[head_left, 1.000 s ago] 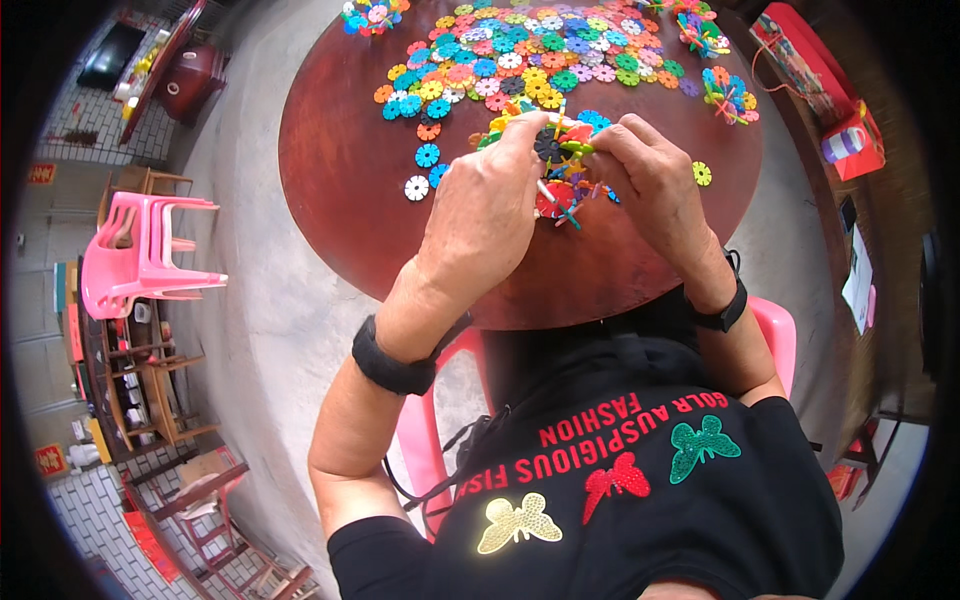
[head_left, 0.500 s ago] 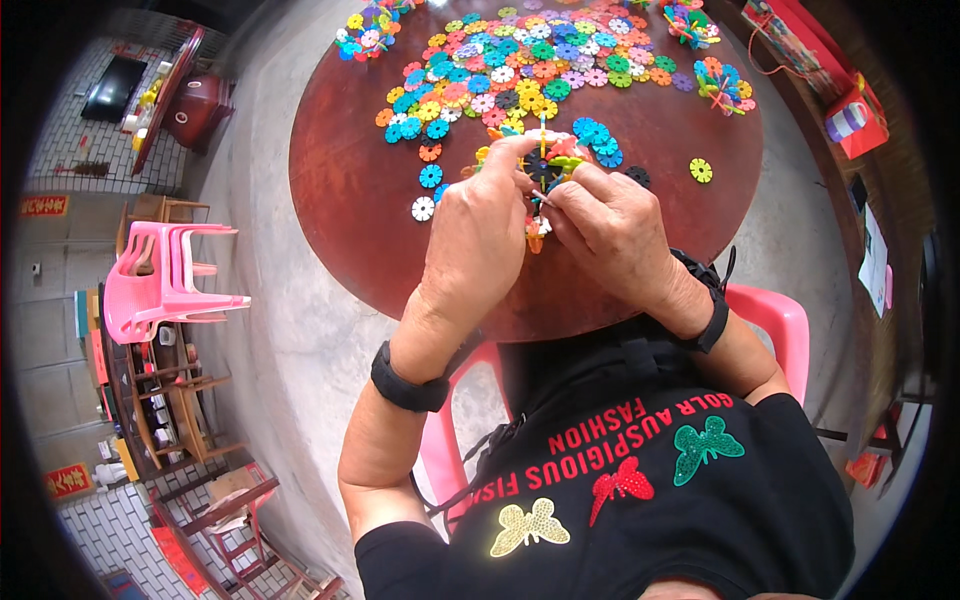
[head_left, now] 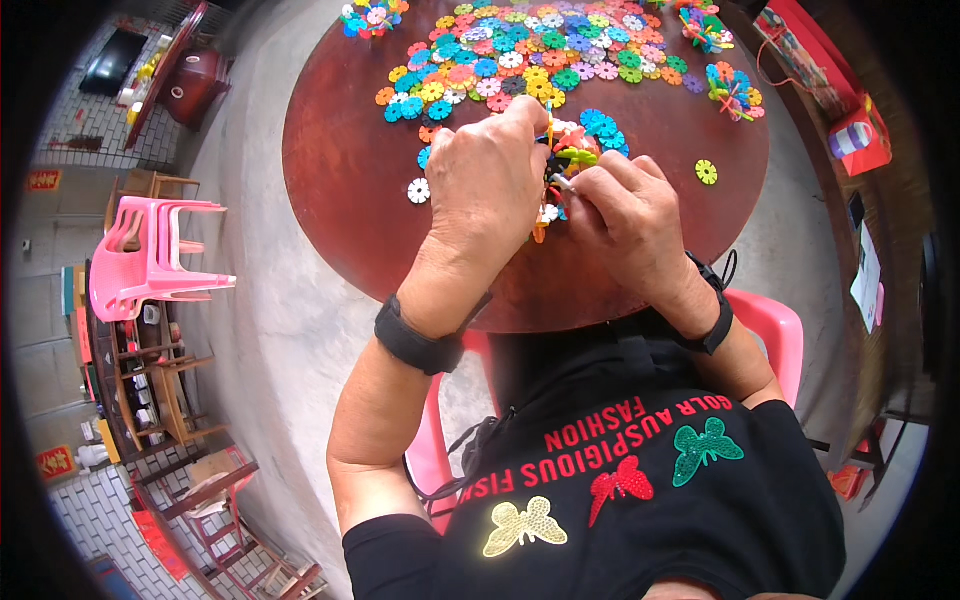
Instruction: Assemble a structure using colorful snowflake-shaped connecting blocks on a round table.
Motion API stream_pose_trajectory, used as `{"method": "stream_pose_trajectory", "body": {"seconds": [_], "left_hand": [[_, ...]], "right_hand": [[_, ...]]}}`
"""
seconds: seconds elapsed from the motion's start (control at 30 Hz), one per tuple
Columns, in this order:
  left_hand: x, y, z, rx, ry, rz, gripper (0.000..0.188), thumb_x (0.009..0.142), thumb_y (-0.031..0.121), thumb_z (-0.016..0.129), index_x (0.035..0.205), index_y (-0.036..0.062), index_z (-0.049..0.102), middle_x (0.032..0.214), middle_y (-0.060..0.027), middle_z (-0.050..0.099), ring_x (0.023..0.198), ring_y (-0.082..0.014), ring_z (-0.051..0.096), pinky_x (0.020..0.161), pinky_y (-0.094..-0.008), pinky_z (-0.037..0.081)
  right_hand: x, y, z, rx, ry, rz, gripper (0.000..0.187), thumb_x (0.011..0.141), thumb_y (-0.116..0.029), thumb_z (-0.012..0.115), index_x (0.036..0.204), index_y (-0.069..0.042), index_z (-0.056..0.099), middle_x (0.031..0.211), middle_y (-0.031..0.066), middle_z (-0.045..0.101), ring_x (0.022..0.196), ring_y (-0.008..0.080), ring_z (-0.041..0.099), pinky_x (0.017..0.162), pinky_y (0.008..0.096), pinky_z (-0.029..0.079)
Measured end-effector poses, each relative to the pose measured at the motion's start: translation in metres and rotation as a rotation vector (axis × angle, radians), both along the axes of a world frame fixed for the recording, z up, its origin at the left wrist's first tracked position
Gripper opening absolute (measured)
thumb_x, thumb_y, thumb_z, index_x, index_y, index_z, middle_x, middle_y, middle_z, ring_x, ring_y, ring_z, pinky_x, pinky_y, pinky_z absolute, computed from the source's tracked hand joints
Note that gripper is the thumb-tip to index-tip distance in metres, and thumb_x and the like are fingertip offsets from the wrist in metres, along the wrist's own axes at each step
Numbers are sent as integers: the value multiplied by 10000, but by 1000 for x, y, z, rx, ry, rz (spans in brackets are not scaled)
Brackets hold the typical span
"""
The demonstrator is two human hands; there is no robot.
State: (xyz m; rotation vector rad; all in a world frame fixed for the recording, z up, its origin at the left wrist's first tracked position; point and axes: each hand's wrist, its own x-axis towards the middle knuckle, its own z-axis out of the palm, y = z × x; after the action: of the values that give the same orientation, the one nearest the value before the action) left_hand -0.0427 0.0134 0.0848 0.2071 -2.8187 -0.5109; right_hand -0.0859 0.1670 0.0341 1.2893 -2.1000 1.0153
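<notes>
Over the near half of the table, my left hand (head_left: 487, 180) is closed around a multicoloured cluster (head_left: 577, 156) of interlocking plastic flower discs. Its fingers cover much of the cluster's left side. My right hand (head_left: 637, 213) pinches a small white disc (head_left: 564, 183), seen edge-on, against the cluster's right side; whether it is slotted in I cannot tell. Green, pink, black and orange discs show between the hands. Just beyond lie loose blue discs (head_left: 602, 128), and a white disc (head_left: 419, 191) lies left of my left hand.
A broad spread of loose coloured discs (head_left: 535, 60) covers the far part of the round brown table (head_left: 340, 185). Finished-looking clusters stand at its far left (head_left: 372, 17) and right (head_left: 736, 92). A lone yellow disc (head_left: 706, 172) lies at right. Pink chairs (head_left: 140, 262) are stacked at left.
My left hand has turned and now covers more of the cluster. Cluster and right hand have shifted slightly right in the picture. The white piece in my right fingers shows more clearly.
</notes>
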Motion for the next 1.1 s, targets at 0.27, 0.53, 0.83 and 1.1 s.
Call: {"method": "stream_pose_trajectory", "body": {"seconds": [0.27,0.53,0.83,1.1], "left_hand": [[-4,-7,2,51,-41,24,110,858,182,645,950,127,669,772,-83,701,745,-291,690,693,-401,529],[-10,-13,1,4,-34,1,149,856,202,648,970,116,690,791,-83,710,748,-256,697,715,-399,532],[-21,-13,11,-9,-136,-17,164,800,189,678,937,111,723,863,-112,708,840,-283,684,764,-412,528],[-31,-16,5,-38,-100,-34,186,759,182,691,925,119,746,856,-124,717,865,-288,689,802,-422,522]], "right_hand": [[-5,7,10,101,2,-104,109,805,-112,658,766,-79,562,756,68,572,676,255,572,685,370,411],[-10,9,14,136,-62,-19,105,849,-117,644,788,-67,573,773,79,582,691,269,577,675,362,395],[-21,12,17,147,-187,54,161,877,-152,645,776,-55,565,737,82,568,719,276,592,649,371,377],[-21,11,24,253,-114,31,140,856,-141,644,781,-56,562,742,84,568,736,274,594,685,371,391]]}}
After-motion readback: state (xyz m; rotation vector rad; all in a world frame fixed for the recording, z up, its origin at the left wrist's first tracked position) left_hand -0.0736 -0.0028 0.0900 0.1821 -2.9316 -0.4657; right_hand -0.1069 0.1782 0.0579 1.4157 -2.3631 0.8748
